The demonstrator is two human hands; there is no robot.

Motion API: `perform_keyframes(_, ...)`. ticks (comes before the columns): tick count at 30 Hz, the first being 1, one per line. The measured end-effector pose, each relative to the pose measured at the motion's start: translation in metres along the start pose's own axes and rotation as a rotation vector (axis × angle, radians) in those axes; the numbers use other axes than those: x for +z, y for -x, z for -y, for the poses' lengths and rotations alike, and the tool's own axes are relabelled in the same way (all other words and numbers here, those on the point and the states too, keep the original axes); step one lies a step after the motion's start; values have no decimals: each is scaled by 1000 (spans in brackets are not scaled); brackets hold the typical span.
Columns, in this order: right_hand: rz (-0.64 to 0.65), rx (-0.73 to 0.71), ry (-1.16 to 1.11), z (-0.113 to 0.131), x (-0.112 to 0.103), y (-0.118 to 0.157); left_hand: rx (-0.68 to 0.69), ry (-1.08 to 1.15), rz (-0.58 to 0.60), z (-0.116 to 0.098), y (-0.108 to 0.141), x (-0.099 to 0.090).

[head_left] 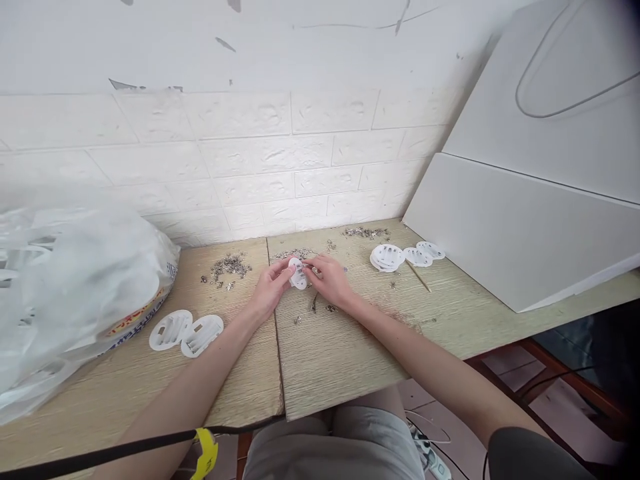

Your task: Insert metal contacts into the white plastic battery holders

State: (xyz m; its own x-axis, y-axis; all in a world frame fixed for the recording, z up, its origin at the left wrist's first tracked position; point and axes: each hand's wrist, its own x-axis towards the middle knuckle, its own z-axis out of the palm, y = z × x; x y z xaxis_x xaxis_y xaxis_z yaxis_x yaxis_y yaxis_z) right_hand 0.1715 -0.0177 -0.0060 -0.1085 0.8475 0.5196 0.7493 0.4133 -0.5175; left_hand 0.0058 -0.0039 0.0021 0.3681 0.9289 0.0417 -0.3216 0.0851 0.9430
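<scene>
A round white plastic piece (299,274) with slots is held upright over the middle of the table. My left hand (271,288) grips its left edge between thumb and fingers. At its right side, the closed fingers of my right hand (327,277) touch the face of the piece; anything small between them is too tiny to make out. Behind the hands lies a pile of small metal parts (295,253), partly hidden. Just below the right hand are a dark, thin tool (313,304) and a few loose metal bits (298,321).
Two white slotted discs (171,330) lie at left beside a big plastic bag (85,280). Metal parts are heaped at left (230,268) and back right (367,233). Stacked white discs (387,257) and a thin stick (419,277) lie at right, near white panels (520,227).
</scene>
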Motion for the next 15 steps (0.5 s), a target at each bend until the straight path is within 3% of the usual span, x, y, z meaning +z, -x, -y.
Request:
perform_keyframes(5,-72,27,-32,-2,-1,-2,69,-158,57,0,0,0)
perform_keyframes(10,-67,-123,-62,0,1,0,156,-427,-39,2,-1,-5)
perform_keyframes(15,-70,-305,-32,5,-1,3,472,-911,-56,-6,5,-9)
